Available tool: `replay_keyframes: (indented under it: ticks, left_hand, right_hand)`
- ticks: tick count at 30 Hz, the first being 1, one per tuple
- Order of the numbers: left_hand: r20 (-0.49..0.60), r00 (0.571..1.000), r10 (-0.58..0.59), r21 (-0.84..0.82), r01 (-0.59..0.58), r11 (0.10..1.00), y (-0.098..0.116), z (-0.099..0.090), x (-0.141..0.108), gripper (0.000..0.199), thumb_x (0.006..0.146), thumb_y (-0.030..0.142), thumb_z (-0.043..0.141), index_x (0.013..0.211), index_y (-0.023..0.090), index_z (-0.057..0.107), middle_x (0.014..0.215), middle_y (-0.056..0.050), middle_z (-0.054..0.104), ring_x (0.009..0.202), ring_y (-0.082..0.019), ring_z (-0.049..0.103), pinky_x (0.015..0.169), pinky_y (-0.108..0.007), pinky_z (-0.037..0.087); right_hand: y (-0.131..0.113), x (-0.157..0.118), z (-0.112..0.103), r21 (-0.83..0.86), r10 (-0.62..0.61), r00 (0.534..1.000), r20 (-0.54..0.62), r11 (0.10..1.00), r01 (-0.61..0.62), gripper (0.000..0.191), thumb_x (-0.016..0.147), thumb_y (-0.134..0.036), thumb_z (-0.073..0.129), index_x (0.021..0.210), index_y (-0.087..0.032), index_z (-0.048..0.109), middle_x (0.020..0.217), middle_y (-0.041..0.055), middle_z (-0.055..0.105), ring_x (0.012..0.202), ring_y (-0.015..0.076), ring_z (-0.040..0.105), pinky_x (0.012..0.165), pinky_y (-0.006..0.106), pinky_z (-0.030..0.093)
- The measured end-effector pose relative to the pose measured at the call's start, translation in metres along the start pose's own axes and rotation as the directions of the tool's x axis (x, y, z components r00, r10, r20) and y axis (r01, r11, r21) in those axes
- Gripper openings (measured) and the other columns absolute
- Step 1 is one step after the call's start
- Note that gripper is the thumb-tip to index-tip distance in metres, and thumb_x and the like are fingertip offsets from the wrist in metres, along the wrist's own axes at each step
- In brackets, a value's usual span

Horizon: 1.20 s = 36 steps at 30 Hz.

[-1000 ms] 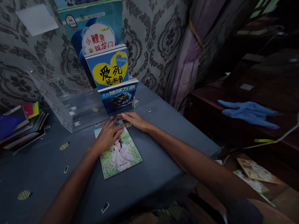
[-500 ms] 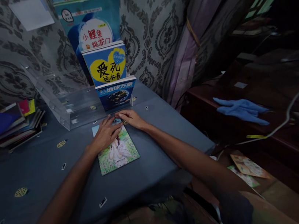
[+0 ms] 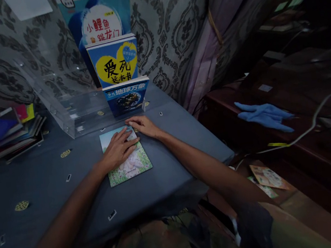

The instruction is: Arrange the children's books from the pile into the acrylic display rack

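Observation:
A thin book (image 3: 131,169) with a picture of a green meadow on its cover lies flat and closed on the blue tablecloth. My left hand (image 3: 117,150) rests on the middle of that cover, palm down with fingers stretched out. At the book's upper right corner is my right hand (image 3: 145,127), its thumb and fingers drawn together in a pinch at the edge. Just behind the hands, a clear stepped book rack (image 3: 72,127) holds several upright books, among them a blue earth book (image 3: 126,98) and a blue and yellow book (image 3: 117,65).
A pile of books and folders (image 3: 9,133) sits on the table's left side. To the right, a blue glove (image 3: 263,115) lies on a dark red surface by a white cable (image 3: 316,123). Paper booklets (image 3: 270,177) lie lower down at the right.
The view has tipped downward slightly, so everything sits higher in it. My left hand has slid a little down the cover, showing more of its top; the right stays at the corner.

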<state>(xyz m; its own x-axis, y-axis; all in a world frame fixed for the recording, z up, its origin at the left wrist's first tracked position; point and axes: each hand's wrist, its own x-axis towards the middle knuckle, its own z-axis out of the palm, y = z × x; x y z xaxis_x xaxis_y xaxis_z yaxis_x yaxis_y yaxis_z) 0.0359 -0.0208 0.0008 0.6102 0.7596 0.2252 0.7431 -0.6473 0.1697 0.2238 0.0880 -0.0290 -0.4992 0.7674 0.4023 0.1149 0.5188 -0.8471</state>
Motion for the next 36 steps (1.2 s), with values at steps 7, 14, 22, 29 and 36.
replay_keyframes:
  ticks: [7, 14, 22, 29, 36]
  left_hand:
    - [0.076, 0.997, 0.031, -0.031, -0.029, 0.999, 0.014, -0.002, -0.009, 0.046, 0.107, 0.044, 0.03, 0.141, 0.028, 0.058, 0.153, -0.004, 0.05, 0.153, -0.026, 0.025, 0.121, -0.054, 0.024]
    - [0.126, 0.986, 0.111, -0.142, -0.092, 0.986, 0.032, -0.01, -0.019, 0.047, 0.108, 0.042, 0.028, 0.144, 0.028, 0.055, 0.15, -0.002, 0.053, 0.152, -0.026, 0.028, 0.123, -0.056, 0.019]
    - [0.201, 0.964, 0.175, -0.228, -0.128, 0.965, 0.056, -0.013, -0.038, 0.045, 0.108, 0.042, 0.028, 0.147, 0.033, 0.049, 0.153, 0.001, 0.05, 0.152, -0.022, 0.027, 0.126, -0.055, 0.008]
    - [0.23, 0.954, 0.193, -0.241, -0.136, 0.961, 0.065, -0.016, -0.046, 0.046, 0.108, 0.044, 0.028, 0.151, 0.036, 0.042, 0.155, 0.004, 0.047, 0.152, -0.019, 0.027, 0.127, -0.053, 0.008]
    - [0.199, 0.97, 0.138, -0.218, -0.093, 0.971, 0.047, -0.014, -0.038, 0.045, 0.108, 0.043, 0.029, 0.149, 0.036, 0.045, 0.154, 0.003, 0.048, 0.149, -0.019, 0.034, 0.127, -0.05, 0.015]
  right_hand:
    - [-0.004, -0.002, -0.001, 0.006, 0.019, 1.0, 0.018, 1.0, -0.019, 0.041, 0.095, -0.048, 0.056, 0.116, -0.018, 0.073, 0.117, 0.0085, 0.075, 0.108, 0.0227, 0.069, 0.097, 0.039, 0.053]
    - [-0.005, -0.002, -0.001, -0.001, 0.043, 0.999, 0.027, 0.999, -0.043, 0.036, 0.095, -0.045, 0.056, 0.115, -0.02, 0.073, 0.116, 0.0065, 0.075, 0.108, 0.0216, 0.068, 0.099, 0.037, 0.053]
    - [-0.002, -0.002, -0.001, 0.028, 0.038, 0.999, 0.027, 0.999, -0.039, 0.04, 0.094, -0.048, 0.058, 0.114, -0.017, 0.073, 0.115, 0.0086, 0.075, 0.107, 0.0235, 0.069, 0.098, 0.039, 0.053]
    - [-0.005, -0.003, -0.001, 0.029, 0.057, 0.998, 0.026, 0.998, -0.058, 0.039, 0.093, -0.05, 0.059, 0.113, -0.02, 0.073, 0.117, 0.0072, 0.075, 0.109, 0.0228, 0.069, 0.1, 0.039, 0.052]
    - [-0.006, -0.004, -0.001, 0.026, 0.038, 0.999, 0.029, 0.999, -0.039, 0.037, 0.093, -0.044, 0.058, 0.114, -0.018, 0.073, 0.117, 0.0092, 0.075, 0.107, 0.0239, 0.07, 0.098, 0.042, 0.053]
